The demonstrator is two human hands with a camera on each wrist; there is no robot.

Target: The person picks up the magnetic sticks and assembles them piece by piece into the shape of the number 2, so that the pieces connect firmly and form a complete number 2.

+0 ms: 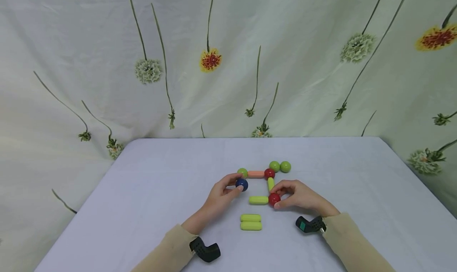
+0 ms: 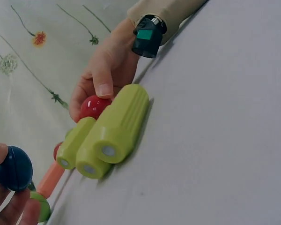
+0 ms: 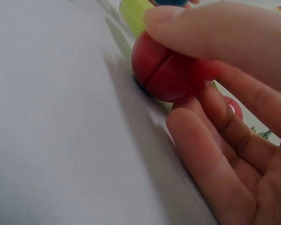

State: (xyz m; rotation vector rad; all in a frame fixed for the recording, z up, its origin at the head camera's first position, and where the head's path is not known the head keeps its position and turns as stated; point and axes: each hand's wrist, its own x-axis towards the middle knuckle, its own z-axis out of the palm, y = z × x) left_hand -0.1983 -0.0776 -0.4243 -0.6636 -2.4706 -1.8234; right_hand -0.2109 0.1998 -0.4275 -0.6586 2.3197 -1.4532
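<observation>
My left hand [image 1: 223, 192] pinches a dark blue ball [image 1: 241, 184] between thumb and fingers, close to a green ball [image 1: 242, 172]. With thumb and fingers my right hand [image 1: 295, 194] holds a red ball [image 1: 274, 199]; in the right wrist view a seam runs round this red ball [image 3: 166, 68]. It meets a yellow-green rod [image 1: 258, 200] on its left and another yellow-green rod [image 1: 270, 184] above. That upper rod leads to a second red ball [image 1: 269, 174], joined by an orange rod [image 1: 255, 174] to the green ball.
Two green balls [image 1: 285, 166] sit behind the far red ball. Nearer me, two yellow-green rods [image 1: 251, 226] lie side by side on the white table [image 1: 160, 172]; the left wrist view shows grey discs in the rod ends. A flowered cloth [image 1: 300, 65] hangs behind.
</observation>
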